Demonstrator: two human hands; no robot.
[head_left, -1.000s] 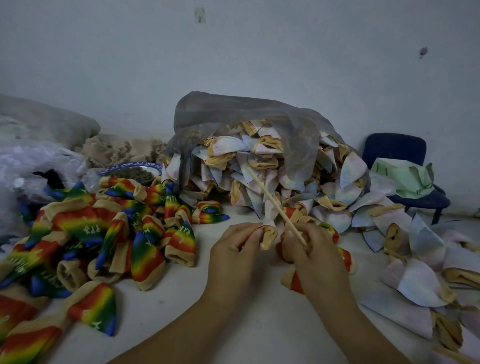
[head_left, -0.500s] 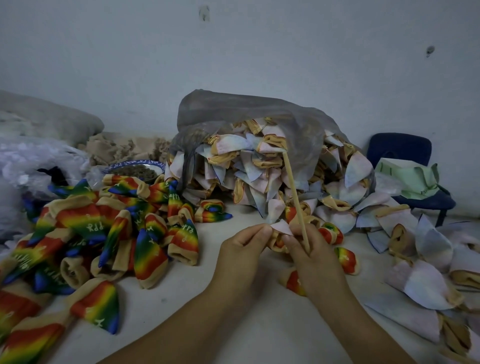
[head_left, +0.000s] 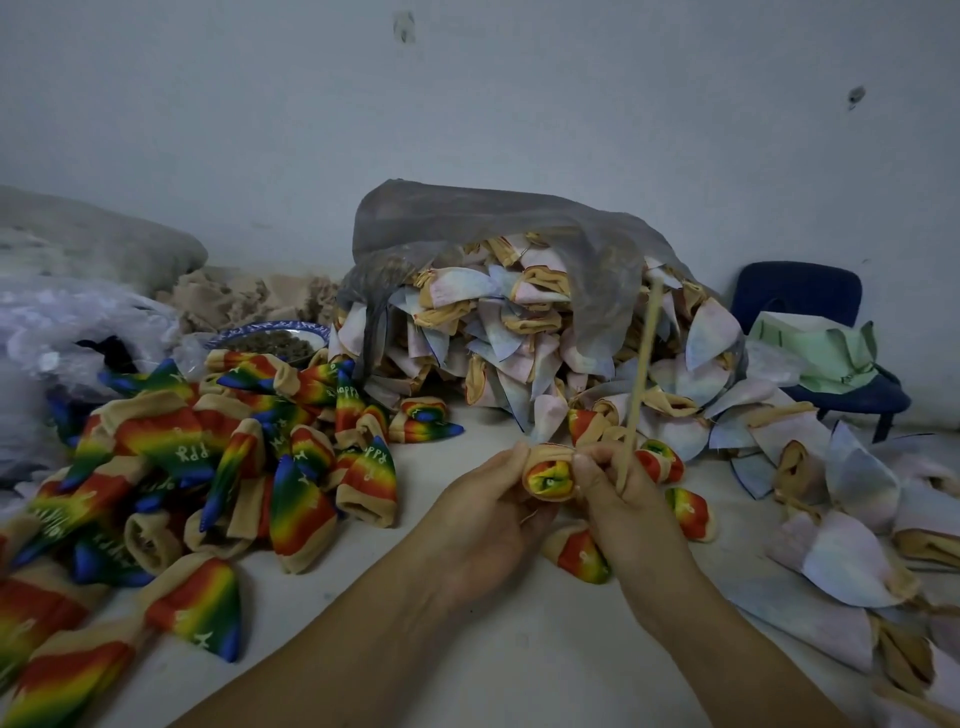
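Note:
A small fabric piece (head_left: 549, 475) with a tan cuff and rainbow inside sits between my two hands above the white table (head_left: 519, 649). My left hand (head_left: 488, 514) grips its left side. My right hand (head_left: 623, 499) pinches its right edge and also holds a thin wooden stick (head_left: 642, 371), which points almost straight up. The piece's open end faces me and shows the rainbow print.
A heap of rainbow pieces (head_left: 208, 467) covers the table's left. A grey plastic bag (head_left: 519, 260) spills pale inside-out pieces (head_left: 519, 353) behind my hands and along the right side (head_left: 841, 551). A blue-rimmed bowl (head_left: 270, 340) stands at the back left, a blue chair (head_left: 810, 322) at the right.
The stick has swung from leaning left to nearly upright. The piece between my hands now shows its rainbow side at the opening, where its pale side showed before.

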